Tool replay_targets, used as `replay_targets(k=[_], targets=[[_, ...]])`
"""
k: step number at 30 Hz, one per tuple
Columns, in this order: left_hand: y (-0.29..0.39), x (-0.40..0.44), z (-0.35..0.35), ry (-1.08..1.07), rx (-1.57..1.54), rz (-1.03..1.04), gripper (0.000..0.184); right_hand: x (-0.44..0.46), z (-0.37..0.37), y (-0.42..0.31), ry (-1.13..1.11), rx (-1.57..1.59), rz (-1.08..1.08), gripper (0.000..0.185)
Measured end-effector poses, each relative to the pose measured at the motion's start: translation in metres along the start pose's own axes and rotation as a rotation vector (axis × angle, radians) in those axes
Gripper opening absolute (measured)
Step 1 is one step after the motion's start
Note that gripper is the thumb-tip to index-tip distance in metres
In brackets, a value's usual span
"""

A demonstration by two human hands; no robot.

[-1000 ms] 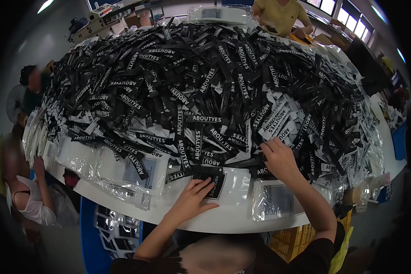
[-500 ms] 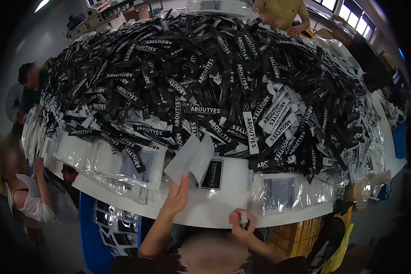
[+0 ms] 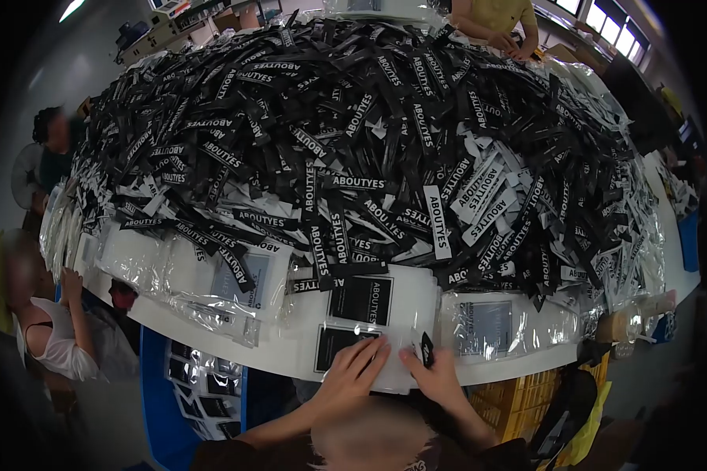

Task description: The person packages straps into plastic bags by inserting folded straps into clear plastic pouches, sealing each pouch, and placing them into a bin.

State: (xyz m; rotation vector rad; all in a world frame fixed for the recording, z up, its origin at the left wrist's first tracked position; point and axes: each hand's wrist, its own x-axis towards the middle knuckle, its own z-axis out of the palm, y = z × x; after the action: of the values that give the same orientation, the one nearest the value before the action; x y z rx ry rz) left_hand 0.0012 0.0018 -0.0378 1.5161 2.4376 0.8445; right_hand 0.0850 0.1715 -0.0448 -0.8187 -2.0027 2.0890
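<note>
Nearest me, the worker bends over the table edge with both bare hands low over the work. A blue bin (image 3: 155,396) filled with bagged black pieces stands below the table at the worker's left, and a yellow crate (image 3: 518,402) sits below it at the right.

The left hand (image 3: 355,373) lies palm down, its fingers extended and slightly apart, pressing on the front bag (image 3: 336,347), a pale bag with a black panel. That bag lies at the near edge of the white table (image 3: 291,357), overlapping the pale bag stack (image 3: 408,294), whose top shows another black panel. The right hand (image 3: 438,375) is curled just beside it, a small dark piece (image 3: 426,349) between thumb and fingers; I can't tell what that piece is.

Glossy clear packets lie on both sides: the left packets (image 3: 259,286) and the right packets (image 3: 481,326). Beyond them rises a wide heap of strips (image 3: 361,118), mostly black with some white, many reading ABOUTYES. 1 white strip (image 3: 437,224) slants on its near slope.

Off to the left, 2 people are at the table's side, the nearer in a white top (image 3: 59,334). At the far side, a person in a yellow shirt (image 3: 487,14) has both hands near the heap.
</note>
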Motion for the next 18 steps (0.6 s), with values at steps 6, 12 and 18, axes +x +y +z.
replay_targets(k=[6,12,18], targets=[[0.004,-0.009,-0.02,-0.063,-0.751,-0.432,0.056,0.0,0.01,-0.015,-0.355,-0.294,0.039,0.036],[0.0,-0.001,-0.017,0.138,-0.904,-0.619,0.034,0.009,0.026,-0.022,-0.366,-0.214,0.054,0.027],[0.007,0.003,-0.017,0.194,-1.006,-0.626,0.027,0.002,0.028,-0.019,-0.266,-0.218,-0.261,0.049]])
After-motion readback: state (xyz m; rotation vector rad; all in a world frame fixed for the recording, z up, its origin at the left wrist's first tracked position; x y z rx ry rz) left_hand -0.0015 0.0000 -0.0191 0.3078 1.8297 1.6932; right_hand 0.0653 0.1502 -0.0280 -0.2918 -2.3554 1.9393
